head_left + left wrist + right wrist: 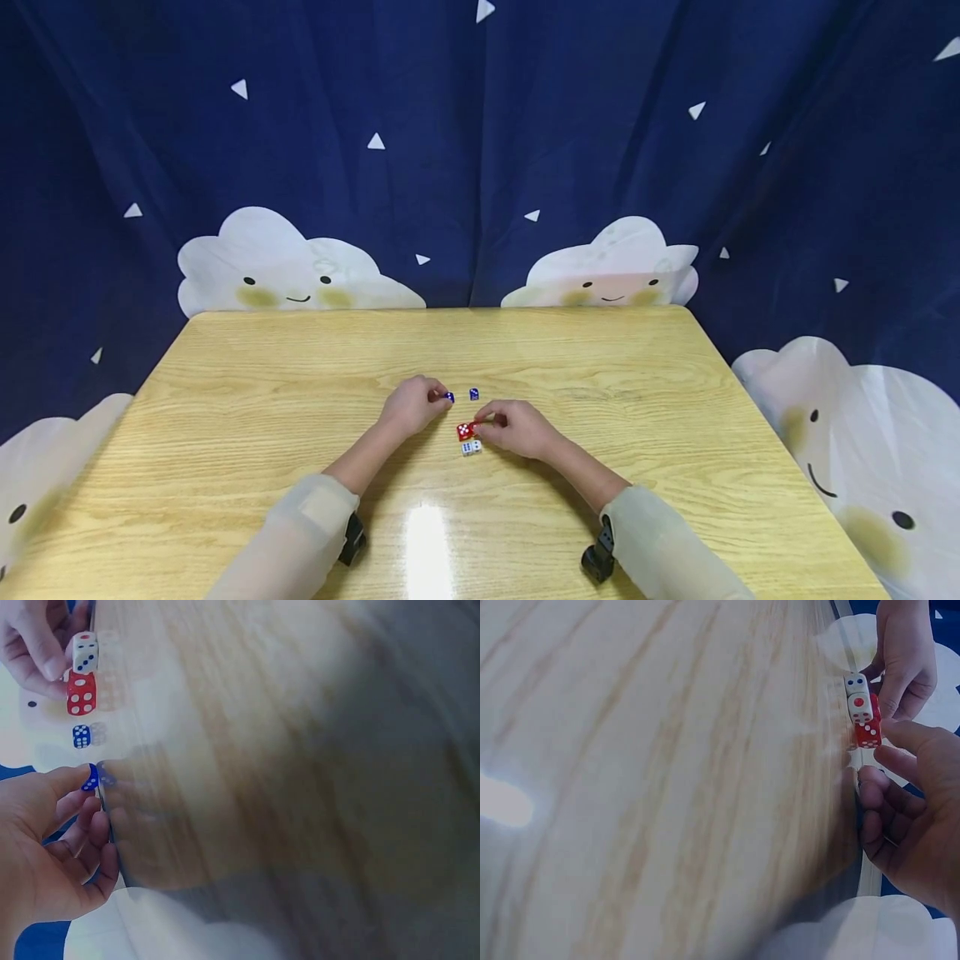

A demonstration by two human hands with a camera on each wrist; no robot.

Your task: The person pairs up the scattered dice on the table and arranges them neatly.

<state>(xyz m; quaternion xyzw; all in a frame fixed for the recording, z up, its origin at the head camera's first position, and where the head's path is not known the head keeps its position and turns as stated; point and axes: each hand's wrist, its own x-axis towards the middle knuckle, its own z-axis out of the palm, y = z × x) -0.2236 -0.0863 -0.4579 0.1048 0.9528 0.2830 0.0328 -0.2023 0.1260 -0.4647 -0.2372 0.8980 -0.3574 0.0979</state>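
Observation:
My left hand pinches a small blue die between thumb and forefinger, at the table surface. A second blue die sits a short way to its right, apart from it. Nearer me, two red dice lie side by side. The thumb and forefinger of my right hand pinch the right-hand red die, partly covering it in the head view. Directly in front of the red pair, two white dice stand side by side, also seen as white dice in the right wrist view.
The dice are near the middle of a wooden table. A dark blue curtain with white clouds and triangles hangs behind the table and along its sides. A bright glare patch shows on the near tabletop. Both wrists wear black camera straps.

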